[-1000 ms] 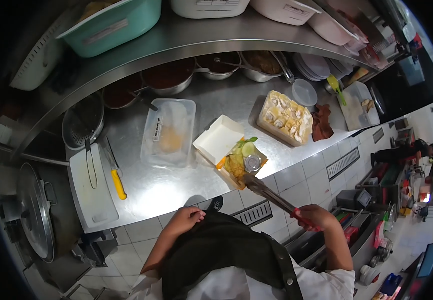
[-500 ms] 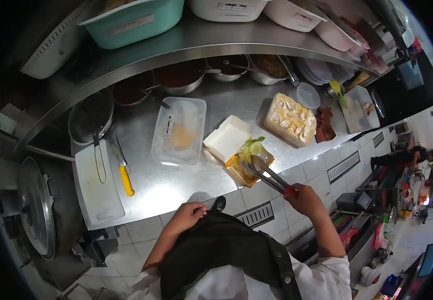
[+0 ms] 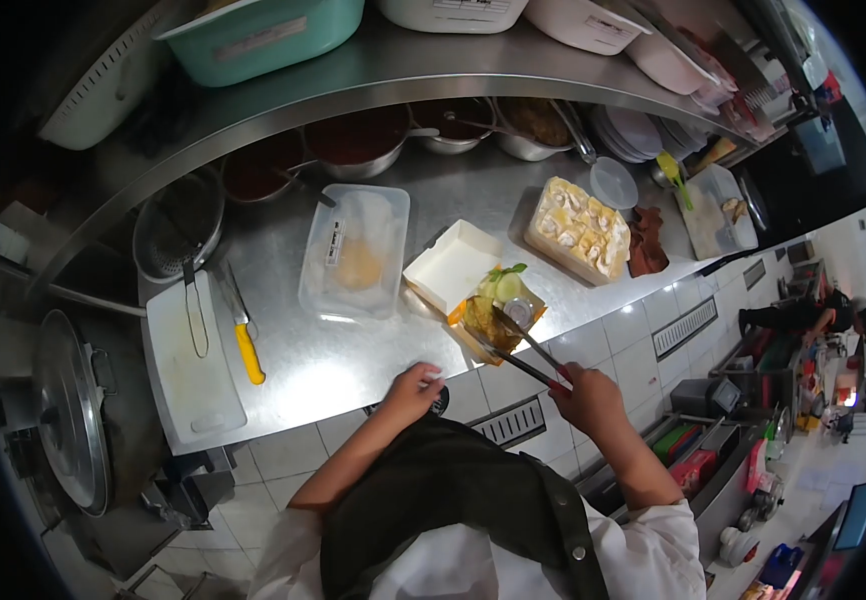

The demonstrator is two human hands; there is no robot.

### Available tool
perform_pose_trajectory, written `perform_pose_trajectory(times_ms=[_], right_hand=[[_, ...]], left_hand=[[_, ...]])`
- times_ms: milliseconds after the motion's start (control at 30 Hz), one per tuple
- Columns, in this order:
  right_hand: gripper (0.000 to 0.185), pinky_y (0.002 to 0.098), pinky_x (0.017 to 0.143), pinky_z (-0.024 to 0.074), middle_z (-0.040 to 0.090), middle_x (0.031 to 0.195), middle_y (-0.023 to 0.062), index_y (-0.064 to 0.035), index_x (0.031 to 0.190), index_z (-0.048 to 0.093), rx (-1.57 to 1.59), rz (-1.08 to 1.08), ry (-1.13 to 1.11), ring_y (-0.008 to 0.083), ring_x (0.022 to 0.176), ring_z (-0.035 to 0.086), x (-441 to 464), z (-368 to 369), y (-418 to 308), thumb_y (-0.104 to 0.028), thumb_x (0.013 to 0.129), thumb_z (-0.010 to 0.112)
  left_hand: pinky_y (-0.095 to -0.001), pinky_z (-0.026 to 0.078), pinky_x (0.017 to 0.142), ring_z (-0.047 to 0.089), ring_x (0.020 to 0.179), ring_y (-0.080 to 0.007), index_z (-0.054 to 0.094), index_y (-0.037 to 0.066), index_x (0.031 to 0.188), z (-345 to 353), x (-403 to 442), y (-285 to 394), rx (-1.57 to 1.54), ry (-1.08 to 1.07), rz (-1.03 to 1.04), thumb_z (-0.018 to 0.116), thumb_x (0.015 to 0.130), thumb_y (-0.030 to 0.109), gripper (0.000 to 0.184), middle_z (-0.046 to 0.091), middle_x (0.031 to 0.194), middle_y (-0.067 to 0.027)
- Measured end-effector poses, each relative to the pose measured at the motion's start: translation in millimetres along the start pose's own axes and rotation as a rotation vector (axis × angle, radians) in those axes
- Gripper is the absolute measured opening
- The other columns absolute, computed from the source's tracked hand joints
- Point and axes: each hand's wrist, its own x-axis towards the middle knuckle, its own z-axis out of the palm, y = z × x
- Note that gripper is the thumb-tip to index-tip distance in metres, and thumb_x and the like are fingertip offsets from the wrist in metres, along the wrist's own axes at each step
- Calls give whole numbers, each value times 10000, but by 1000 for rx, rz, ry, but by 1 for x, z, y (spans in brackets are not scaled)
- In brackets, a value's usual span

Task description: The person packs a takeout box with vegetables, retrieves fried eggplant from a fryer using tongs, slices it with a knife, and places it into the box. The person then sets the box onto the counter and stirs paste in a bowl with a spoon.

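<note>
My right hand (image 3: 589, 396) is closed round the red handles of metal tongs (image 3: 533, 366). The spread tips of the tongs reach into an open takeaway box (image 3: 453, 266), on either side of a browned piece of food (image 3: 488, 322). Pale green slices (image 3: 502, 287), a green leaf and a small lidded cup (image 3: 520, 312) lie beside that piece. My left hand (image 3: 414, 388) hangs in front of the counter's edge, left of the box, with its fingers curled; whether anything is between them is too small to tell.
A clear plastic container (image 3: 355, 252) stands left of the box, a filled tub (image 3: 578, 231) to the right. Farther left are a yellow-handled knife (image 3: 249, 353) and a white cutting board (image 3: 193, 375). Sauce bowls (image 3: 358, 142) line the back below a shelf (image 3: 433, 88). A person (image 3: 813, 316) is far right.
The tongs have come into the box and their tips have spread round the food. My right hand has moved left and up, and my left hand has moved up and right, nearer the counter.
</note>
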Motion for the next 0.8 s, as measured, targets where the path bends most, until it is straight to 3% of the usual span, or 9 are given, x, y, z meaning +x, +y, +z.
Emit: perform_pose_trajectory(times_ms=[200, 300, 400, 433, 533, 800], right_hand=[[353, 425, 671, 530, 667, 838, 170, -77, 1074, 624, -56, 54, -22, 331, 756, 657, 9, 7, 2, -267, 780, 671], [353, 422, 667, 530, 665, 843, 170, -84, 1092, 624, -75, 69, 15, 328, 755, 659, 10, 11, 8, -255, 786, 666], [350, 421, 665, 531, 664, 834, 166, -87, 1093, 626, -85, 77, 46, 329, 749, 659, 14, 16, 14, -248, 785, 668], [348, 421, 665, 531, 663, 832, 165, -88, 1089, 628, -82, 73, 60, 330, 749, 659, 16, 18, 17, -247, 783, 669], [337, 420, 670, 532, 664, 831, 162, -96, 1080, 635, -79, 85, 62, 328, 752, 659, 20, 13, 19, -245, 780, 673], [288, 429, 696, 519, 659, 808, 165, -116, 1030, 658, -24, 11, 67, 338, 777, 650, 7, -35, 10, -249, 776, 677]], left_hand=[[-304, 501, 433, 622, 503, -195, 444, 9, 1027, 48, 96, -4, 157, 174, -190, 593, 896, 305, 356, 611, 758, -157], [-310, 483, 390, 604, 450, -214, 409, 18, 994, 51, 106, -8, 144, 207, -127, 594, 870, 232, 309, 604, 708, -154], [-314, 484, 391, 612, 464, -213, 404, 20, 982, 50, 108, -15, 204, 243, -33, 573, 840, 154, 258, 598, 680, -147], [-320, 485, 400, 608, 460, -210, 403, 19, 975, 49, 102, -2, 130, 217, -121, 571, 816, 119, 252, 597, 686, -149], [-319, 483, 402, 606, 459, -209, 409, 13, 964, 49, 106, -14, 207, 240, -10, 577, 818, 131, 252, 596, 691, -148], [-307, 485, 401, 615, 479, -194, 413, 10, 914, 43, 121, -16, 231, 204, -6, 604, 849, 189, 270, 594, 697, -140]])
